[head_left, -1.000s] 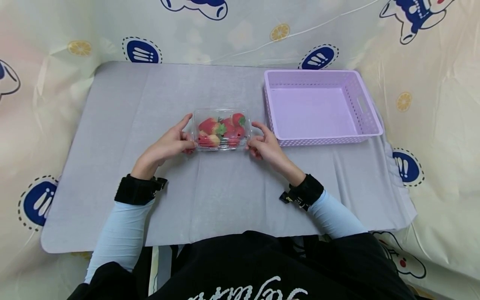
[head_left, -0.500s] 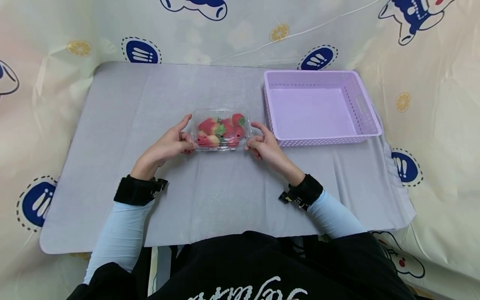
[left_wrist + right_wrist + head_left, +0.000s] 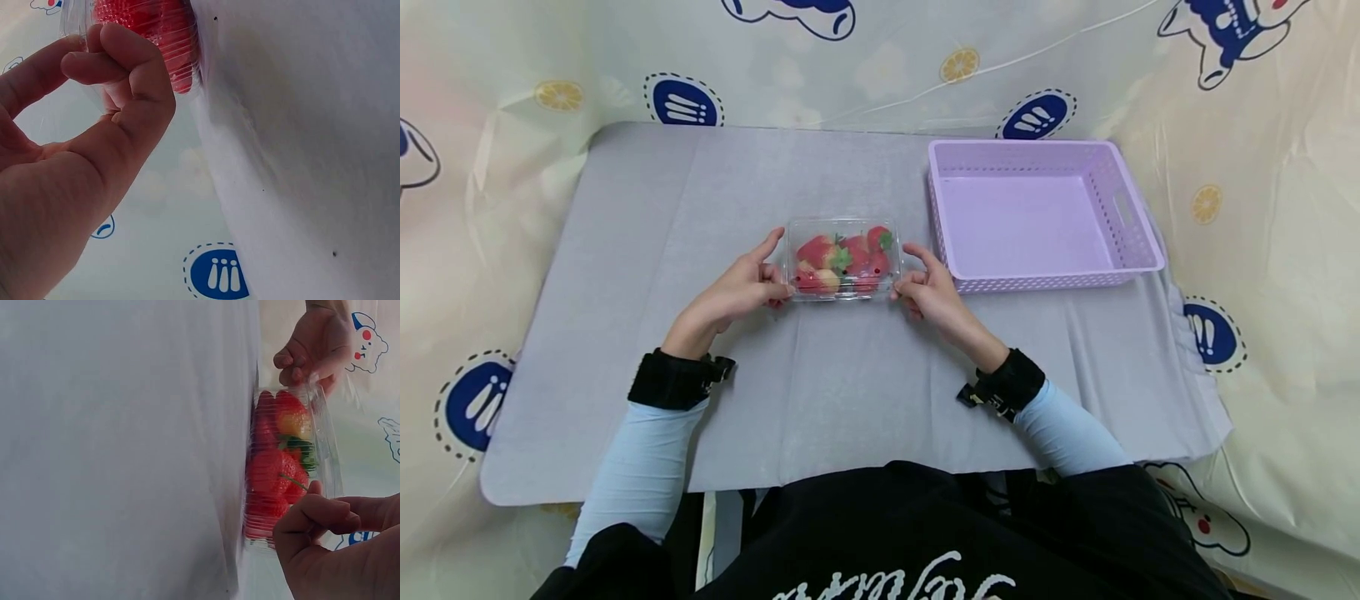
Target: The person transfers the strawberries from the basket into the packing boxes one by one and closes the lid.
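A clear plastic clamshell box (image 3: 842,260) of strawberries lies flat on the grey cloth, its lid over the fruit. My left hand (image 3: 741,283) holds its left end, thumb near the front corner and index finger stretched toward the back corner. At the opposite end, my right hand (image 3: 932,292) pinches the front corner with thumb and curled fingers, the index finger reaching along the side. In the right wrist view, red strawberries (image 3: 272,469) with green leaves show through the ribbed wall. The left wrist view shows curled fingertips (image 3: 128,50) right at the rim.
A lilac plastic basket (image 3: 1022,221) with perforated sides stands at the back right, just beyond the right hand. Grey cloth (image 3: 850,392) covers the table. Patterned curtains (image 3: 880,67) hang behind and at both sides.
Both hands stay at the ends of the box. The strawberry at the back right has shifted very slightly to the right inside it.
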